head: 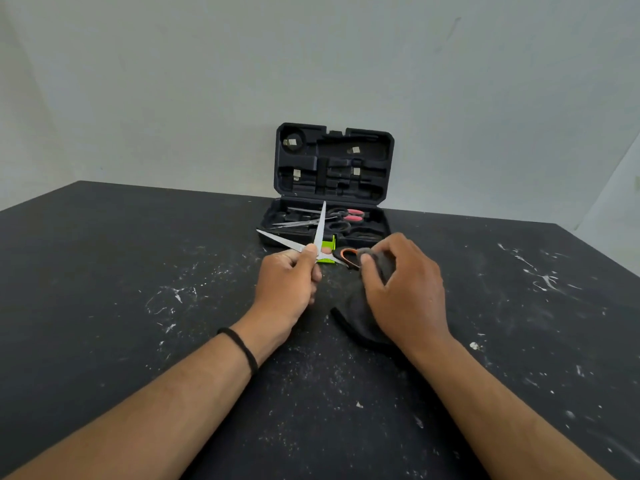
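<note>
- The person's left hand (287, 282) is curled round a pair of steel, orange-handled scissors (320, 227) near the pivot, just left of the frame's middle. The two blades are spread wide, one pointing up and the other toward the left.
- The right hand (405, 292), just right of the middle, has its fingers bunched into a dark grey cloth (356, 317). It presses a fold of the cloth against the orange-and-black handle loop, and the rest trails onto the black, white-scuffed desk (138, 341) below that hand.
- From this, the work looks like wiping the scissors clean, and it is under way at the handle end. The blades look bare and bright, but whether they have been wiped cannot be told.
- In the upper middle, behind the hands, a black moulded plastic tool case (332, 157) stands open against the pale wall, its lid upright.
- The case's lower tray holds pink-handled scissors (354, 213) and at least one more dark-handled pair, blades pointing left.
- A small lime-green plastic piece (328, 244) shows at the case's front edge, partly hidden by the blades.
- What seems left is to finish the held pair, close it and lay it in the tray with the others.
</note>
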